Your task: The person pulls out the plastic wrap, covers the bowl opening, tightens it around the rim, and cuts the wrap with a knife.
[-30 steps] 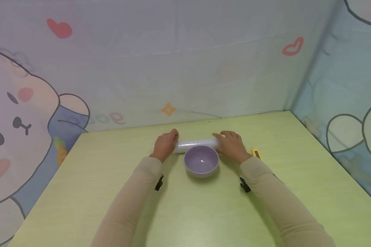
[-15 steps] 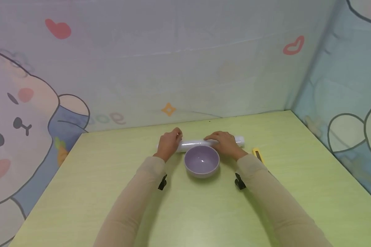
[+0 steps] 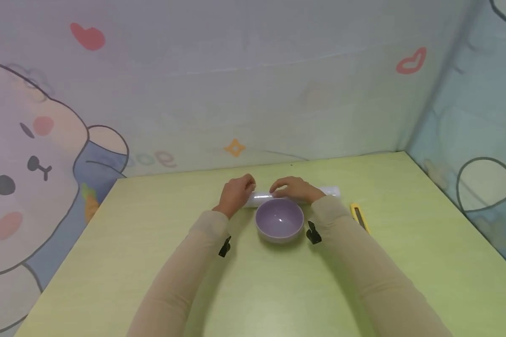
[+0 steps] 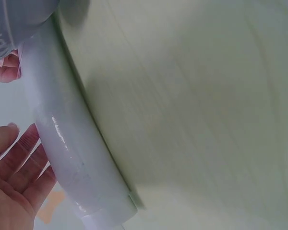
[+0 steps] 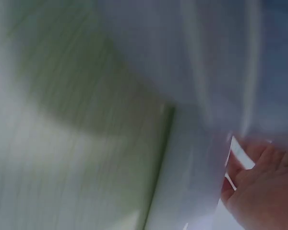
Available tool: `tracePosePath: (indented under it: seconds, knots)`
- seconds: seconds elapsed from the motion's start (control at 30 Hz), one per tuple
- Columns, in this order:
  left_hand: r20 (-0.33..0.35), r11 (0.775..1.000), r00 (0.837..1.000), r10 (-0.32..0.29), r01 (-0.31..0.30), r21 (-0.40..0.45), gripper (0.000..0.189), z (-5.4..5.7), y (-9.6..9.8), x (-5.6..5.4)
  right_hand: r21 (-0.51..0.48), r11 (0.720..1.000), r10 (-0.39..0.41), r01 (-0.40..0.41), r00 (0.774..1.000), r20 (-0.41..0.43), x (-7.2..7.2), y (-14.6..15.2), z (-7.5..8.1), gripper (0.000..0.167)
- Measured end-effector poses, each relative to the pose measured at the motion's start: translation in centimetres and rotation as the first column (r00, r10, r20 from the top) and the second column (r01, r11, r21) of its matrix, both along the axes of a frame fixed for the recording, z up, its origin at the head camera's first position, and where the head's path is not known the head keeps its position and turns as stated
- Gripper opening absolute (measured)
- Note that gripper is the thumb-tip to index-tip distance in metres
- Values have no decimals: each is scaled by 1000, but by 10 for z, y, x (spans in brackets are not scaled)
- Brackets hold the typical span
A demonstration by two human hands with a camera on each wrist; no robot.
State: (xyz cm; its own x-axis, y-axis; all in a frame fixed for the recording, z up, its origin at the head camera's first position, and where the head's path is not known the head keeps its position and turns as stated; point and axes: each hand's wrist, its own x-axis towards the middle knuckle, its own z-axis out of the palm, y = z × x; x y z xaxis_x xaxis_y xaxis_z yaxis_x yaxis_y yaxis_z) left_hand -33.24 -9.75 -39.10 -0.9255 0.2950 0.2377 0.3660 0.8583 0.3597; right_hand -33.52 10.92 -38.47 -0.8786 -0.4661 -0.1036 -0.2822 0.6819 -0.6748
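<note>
A shiny white roll of cling film lies crosswise on the table behind a purple bowl. At the roll's left end is my left hand; in the left wrist view its loosely bent fingers touch the roll's far side, thumb apart from them. My right hand arches over the roll behind the bowl, fingertips down on its far side. The bowl hides part of this hand in the right wrist view, where the palm shows beside the roll.
A yellow box cutter lies on the pale green table, right of the roll, partly behind the right sleeve. A printed curtain wall stands along the table's back edge.
My right hand has slid left along the roll towards my left hand, exposing the roll's right end. The left hand has shifted slightly right. The bowl stays in place.
</note>
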Motion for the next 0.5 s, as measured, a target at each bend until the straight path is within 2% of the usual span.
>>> tracePosePath:
  seconds: [0.13,0.3,0.5]
  knots:
    - [1,1000,1000,-8,8,-7,15,-2,0,1,-46,999,14,-12,998,58,-1,-8,0,29]
    - [-15,1000,1000,-22,21,-6,14,-2,0,1,-33,999,17,-15,997,76,-2,-15,2,23]
    - [-15,999,999,-40,40,3,14,-1,-3,0,-8,996,-91,92,994,53,2,-22,4,15]
